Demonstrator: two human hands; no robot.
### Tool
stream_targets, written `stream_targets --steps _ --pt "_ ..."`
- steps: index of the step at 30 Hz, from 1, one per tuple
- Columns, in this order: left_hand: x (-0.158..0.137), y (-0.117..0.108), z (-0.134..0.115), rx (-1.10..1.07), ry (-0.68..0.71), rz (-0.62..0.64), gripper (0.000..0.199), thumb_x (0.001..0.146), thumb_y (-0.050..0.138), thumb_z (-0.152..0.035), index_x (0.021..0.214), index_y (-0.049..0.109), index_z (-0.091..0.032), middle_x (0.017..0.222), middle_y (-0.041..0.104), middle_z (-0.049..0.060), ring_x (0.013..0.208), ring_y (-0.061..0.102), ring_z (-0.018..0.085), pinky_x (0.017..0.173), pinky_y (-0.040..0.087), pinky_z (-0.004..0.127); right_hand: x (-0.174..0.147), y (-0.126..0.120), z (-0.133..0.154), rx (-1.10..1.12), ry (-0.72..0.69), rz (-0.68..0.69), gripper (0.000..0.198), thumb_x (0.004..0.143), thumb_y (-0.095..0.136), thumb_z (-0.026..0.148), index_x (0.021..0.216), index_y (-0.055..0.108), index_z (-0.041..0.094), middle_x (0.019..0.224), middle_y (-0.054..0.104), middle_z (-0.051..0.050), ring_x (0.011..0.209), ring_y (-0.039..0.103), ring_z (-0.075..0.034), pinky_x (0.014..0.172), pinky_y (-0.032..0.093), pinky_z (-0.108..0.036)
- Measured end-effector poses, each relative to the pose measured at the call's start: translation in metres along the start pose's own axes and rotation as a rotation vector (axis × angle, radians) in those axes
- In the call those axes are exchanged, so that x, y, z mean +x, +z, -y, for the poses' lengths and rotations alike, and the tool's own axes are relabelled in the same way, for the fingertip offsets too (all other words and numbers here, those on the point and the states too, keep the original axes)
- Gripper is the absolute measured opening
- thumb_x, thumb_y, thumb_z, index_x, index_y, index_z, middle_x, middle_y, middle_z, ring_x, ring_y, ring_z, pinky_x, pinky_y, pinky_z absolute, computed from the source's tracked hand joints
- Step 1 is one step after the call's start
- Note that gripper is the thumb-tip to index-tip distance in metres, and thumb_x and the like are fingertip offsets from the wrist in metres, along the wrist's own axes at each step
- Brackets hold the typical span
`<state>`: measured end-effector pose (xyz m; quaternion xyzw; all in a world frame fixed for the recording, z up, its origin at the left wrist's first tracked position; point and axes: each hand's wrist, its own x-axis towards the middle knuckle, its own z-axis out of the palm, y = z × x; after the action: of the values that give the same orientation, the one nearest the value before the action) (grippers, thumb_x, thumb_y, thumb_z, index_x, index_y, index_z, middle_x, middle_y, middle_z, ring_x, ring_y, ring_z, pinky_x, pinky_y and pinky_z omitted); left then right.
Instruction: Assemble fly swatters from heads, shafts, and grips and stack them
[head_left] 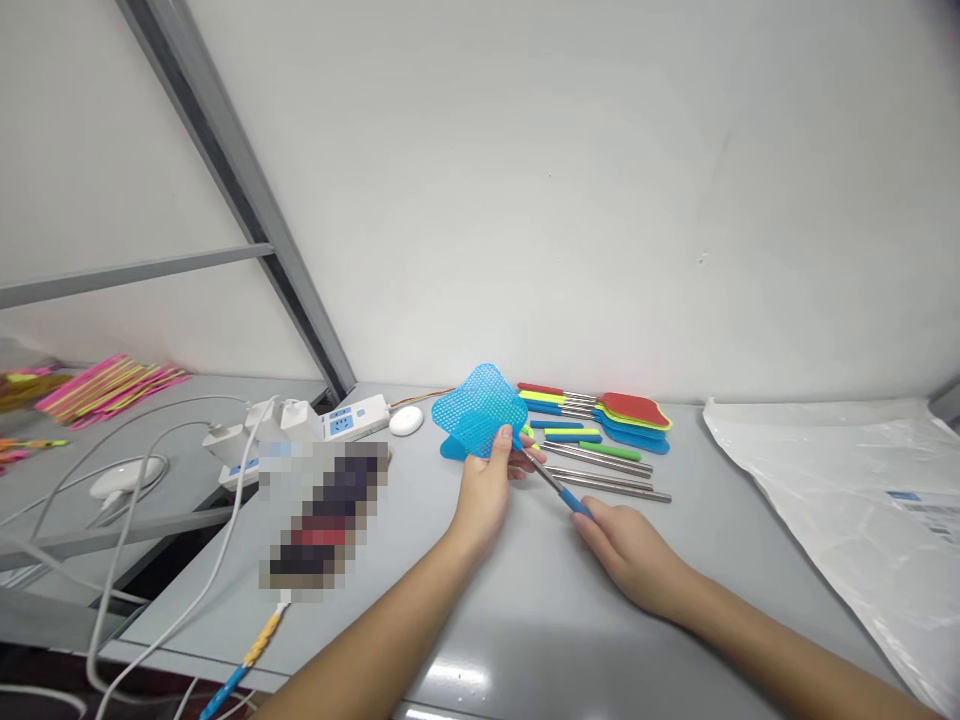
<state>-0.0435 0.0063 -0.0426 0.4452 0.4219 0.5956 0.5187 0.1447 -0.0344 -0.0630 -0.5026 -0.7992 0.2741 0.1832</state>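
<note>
A blue fly swatter with a perforated head and a thin metal shaft is held in both hands above the grey table. My left hand pinches it where the head meets the shaft, thumb on top. Around its blue handle my right hand is closed. Behind the left hand another blue swatter head shows in part. To the right lie several metal rods and several coloured handle grips, blue, yellow and green. Beyond them rests a stack of finished-looking swatters in red, yellow and blue.
On the left stand a white power strip with plugged chargers and a round white device. A pixelated object on a cable lies nearer. White plastic sheeting covers the right side. Pink and yellow strips lie on another table.
</note>
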Motion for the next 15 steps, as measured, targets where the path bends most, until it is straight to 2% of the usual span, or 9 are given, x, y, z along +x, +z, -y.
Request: stream_targets --steps 3,7,11,15 --pt "-0.0026 0.0017 0.0025 0.011 -0.062 0.089 0.043 0.085 0.052 -0.053 0.091 0.066 -0.012 0.083 0.07 0.009 0.07 0.062 0.015 0.066 0.047 0.026 0.0012 -0.0016 0.0011 0.063 -0.004 -0.049 0.033 0.096 0.029 0.048 0.078 0.042 0.023 0.069 0.056 0.001 0.062 0.05 -0.016 0.058 0.032 -0.028" --pt "-0.0066 0.0067 0.0059 0.075 -0.102 0.213 0.039 0.084 0.056 -0.05 0.092 0.067 -0.013 0.088 0.069 0.008 0.064 0.057 0.011 0.067 0.046 0.024 -0.0004 -0.0051 -0.0008 0.134 -0.018 -0.103 0.026 0.095 0.035 0.045 0.096 0.049 0.024 0.082 0.063 -0.001 0.071 0.056 -0.018 0.064 0.037 -0.029" --pt "-0.0064 0.0088 0.006 0.072 -0.111 0.215 0.043 0.084 0.054 -0.053 0.094 0.068 -0.014 0.091 0.069 0.008 0.064 0.057 0.011 0.068 0.046 0.025 -0.0023 -0.0081 -0.0063 0.148 0.029 -0.148 0.028 0.093 0.038 0.047 0.108 0.047 0.025 0.086 0.064 0.0 0.074 0.058 -0.019 0.067 0.04 -0.031" --pt "-0.0057 0.0069 0.0049 0.075 -0.108 0.213 0.048 0.085 0.051 -0.057 0.101 0.069 -0.015 0.089 0.068 0.007 0.064 0.057 0.012 0.068 0.046 0.026 -0.0021 -0.0093 -0.0079 0.145 0.058 -0.195 0.028 0.092 0.04 0.049 0.104 0.048 0.025 0.087 0.064 -0.001 0.074 0.057 -0.019 0.066 0.04 -0.03"
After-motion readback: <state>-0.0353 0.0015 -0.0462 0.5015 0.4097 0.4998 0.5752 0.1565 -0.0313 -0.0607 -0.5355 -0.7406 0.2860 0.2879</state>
